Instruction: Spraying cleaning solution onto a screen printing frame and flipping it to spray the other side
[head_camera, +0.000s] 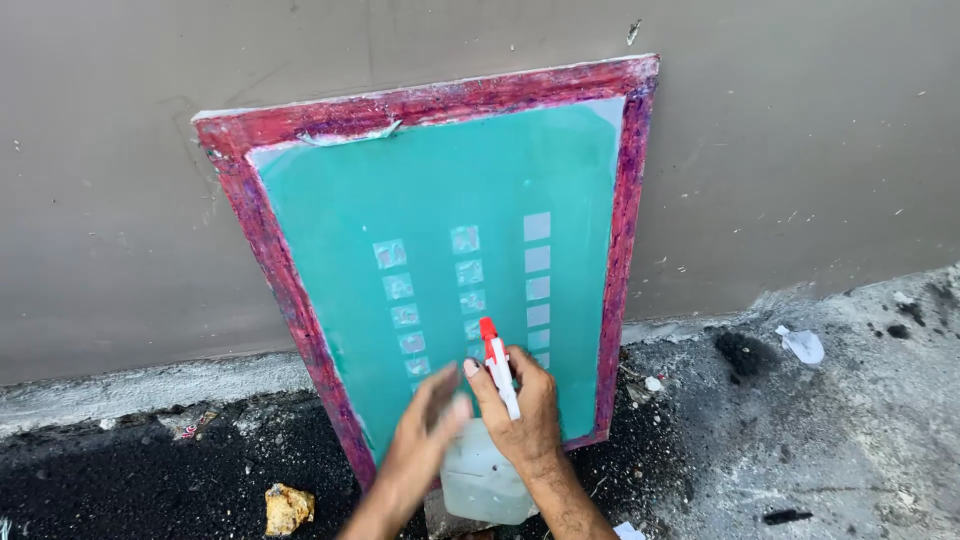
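Head view: spray bottle (487, 470) held up against printing screen (440, 260).
Right hand (525, 415) wrapped around neck of translucent bottle, fingers closed over white-and-red trigger sprayer (497, 365), red nozzle aimed at teal mesh near bottom edge of screen. Left hand (430, 425) blurred, fingers loosely spread, resting against bottle's left shoulder; grip on it impossible to tell. Screen in stained red wooden frame, leaning upright against grey wall (800, 150), bottom edge on dark concrete ground (800, 450). Three columns of small pale squares on mesh. Yellowish crumpled scrap (288, 508) on ground, lower left of frame.
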